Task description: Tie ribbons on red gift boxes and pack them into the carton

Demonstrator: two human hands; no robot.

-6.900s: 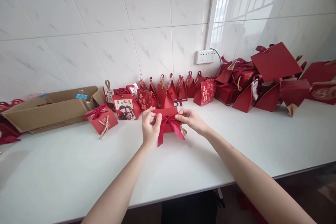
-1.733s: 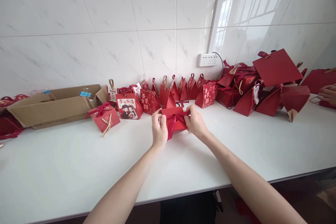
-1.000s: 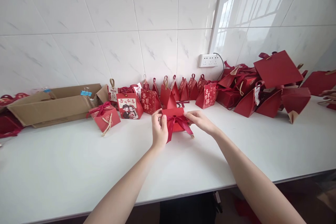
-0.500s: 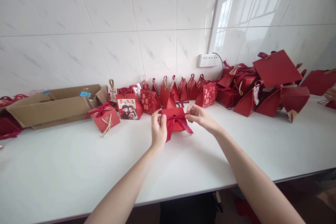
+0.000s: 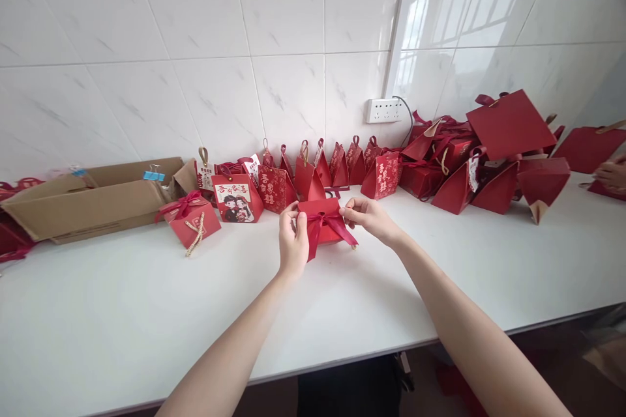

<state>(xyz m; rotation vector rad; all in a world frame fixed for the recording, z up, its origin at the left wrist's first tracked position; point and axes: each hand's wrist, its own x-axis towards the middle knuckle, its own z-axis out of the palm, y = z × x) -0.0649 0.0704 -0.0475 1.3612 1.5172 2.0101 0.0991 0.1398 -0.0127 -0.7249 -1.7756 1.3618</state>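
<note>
A small red gift box [image 5: 323,208] stands on the white counter [image 5: 147,313] in front of me, with a dark red ribbon [image 5: 328,229] knotted at its front and its tails hanging down. My left hand [image 5: 292,242] pinches the ribbon at the box's left side. On the right side, my right hand [image 5: 372,219] pinches the other end of the ribbon. Both hands are closed.
A row of red gift boxes [image 5: 313,172] lines the tiled wall. A heap of red boxes [image 5: 489,156] lies at the right. An open cardboard carton [image 5: 92,199] and a ribboned red box [image 5: 190,221] sit at the left. Another person's hand [image 5: 611,174] shows at the right edge.
My right hand has lifted off the ribbon's lower tail and pinches its end near the box top. The left hand has kept its hold. The view has shifted slightly.
</note>
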